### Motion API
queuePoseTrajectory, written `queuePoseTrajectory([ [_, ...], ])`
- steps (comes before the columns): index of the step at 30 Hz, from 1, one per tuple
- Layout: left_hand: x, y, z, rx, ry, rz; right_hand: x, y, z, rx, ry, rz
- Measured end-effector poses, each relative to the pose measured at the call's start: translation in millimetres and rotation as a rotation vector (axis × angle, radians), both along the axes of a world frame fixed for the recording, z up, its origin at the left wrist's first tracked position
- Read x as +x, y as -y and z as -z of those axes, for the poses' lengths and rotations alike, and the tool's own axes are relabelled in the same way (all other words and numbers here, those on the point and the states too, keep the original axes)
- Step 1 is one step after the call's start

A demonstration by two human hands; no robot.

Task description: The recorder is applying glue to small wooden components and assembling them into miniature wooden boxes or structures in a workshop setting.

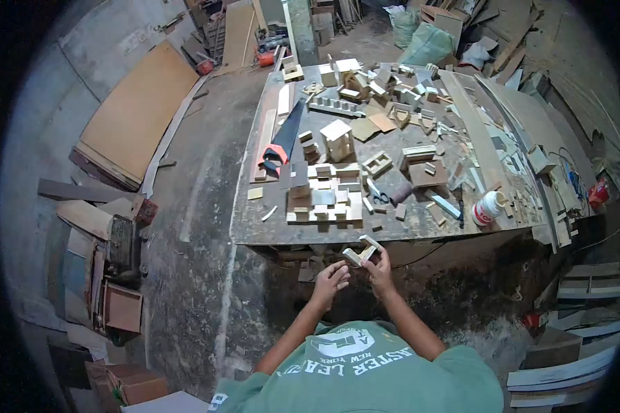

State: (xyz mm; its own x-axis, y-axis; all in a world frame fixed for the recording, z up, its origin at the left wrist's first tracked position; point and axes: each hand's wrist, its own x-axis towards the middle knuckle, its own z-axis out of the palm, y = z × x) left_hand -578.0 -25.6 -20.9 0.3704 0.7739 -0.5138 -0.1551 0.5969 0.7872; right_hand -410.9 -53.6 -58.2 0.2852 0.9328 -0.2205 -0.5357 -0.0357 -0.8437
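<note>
Just off the table's near edge, my right hand [378, 269] grips a small wooden frame [355, 257], a miniature piece made of pale strips joined at angles. My left hand [331, 281] is beside its left end, fingers curled and drawn together; whether something tiny is between them is too small to tell. On the table in front stands a miniature wooden house model [324, 213] with low walls and blocks. Scissors [379, 197] and a dark cylinder [401, 193] lie to its right. A white glue bottle [488, 208] with a red label stands further right.
The worktable [255, 230] carries a handsaw [287, 134] with an orange-red handle at the left, a small wooden tower [337, 143] and many offcuts. Long boards [472, 127] run along its right side. Plywood sheets [141, 113] lean on the left wall; sacks [427, 47] stand behind.
</note>
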Motion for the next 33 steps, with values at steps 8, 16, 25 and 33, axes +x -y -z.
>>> queuePoseTrajectory([
  [8,-153.3,-67.9,38.5,-0.235,0.193,-0.167,-83.4,-52.0,7.4,-0.119,-0.188,-0.065],
  [16,-251.5,-153.4,20.3,-0.278,0.629,-0.126,-113.6,-102.6,4.0,-0.165,-0.372,0.168],
  [25,-227.2,-219.1,-18.2,-0.093,0.860,0.132,-82.5,-115.1,-46.3,-0.005,-0.331,0.250],
  [33,-177.0,-201.1,16.0,-0.251,0.833,0.129,-46.9,-97.8,-17.4,-0.096,-0.551,0.297],
])
